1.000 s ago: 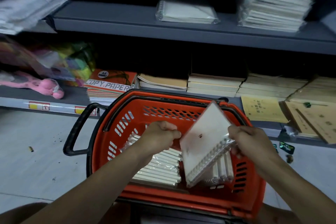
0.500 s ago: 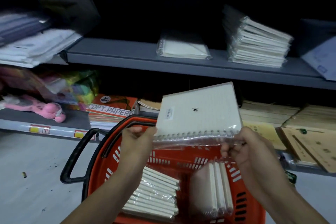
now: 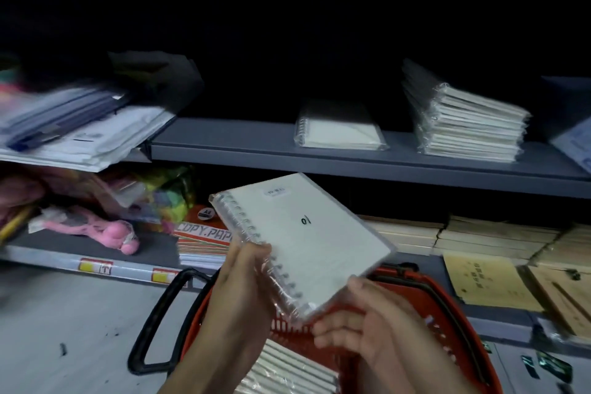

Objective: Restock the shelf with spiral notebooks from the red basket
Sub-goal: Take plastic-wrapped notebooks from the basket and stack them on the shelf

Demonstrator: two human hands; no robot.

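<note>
From the head camera, a white spiral-bound notebook in clear plastic wrap (image 3: 315,233) sits in the lower middle of the frame, tilted so its wire coil runs down its left edge, with a small label near its top and a handwritten mark on the cover. The left hand (image 3: 244,285) grips it along the coil side, fingers curled over the crinkled wrap. The right hand (image 3: 364,320) holds the bottom corner, thumb on top and fingers curled beneath.

Directly below the notebook, at the bottom centre, stands the red plastic shopping basket (image 3: 473,358) with its black handle (image 3: 156,326) swung out to the left. Inside it, a row of wrapped white notebooks (image 3: 287,371) shows between the forearms.

Across the middle of the frame runs the grey metal shelf (image 3: 243,137). On it, right of centre, lies a single wrapped spiral notebook (image 3: 339,131), and further right a tall stack of wrapped notebooks (image 3: 463,125). At the left edge, blurred plastic folders (image 3: 73,128) overhang the shelf.

On the lower shelf, at left, lie a pink plush toy (image 3: 105,230) and an orange copy-paper pack (image 3: 204,240); at right are piles of tan paper booklets (image 3: 479,240).
</note>
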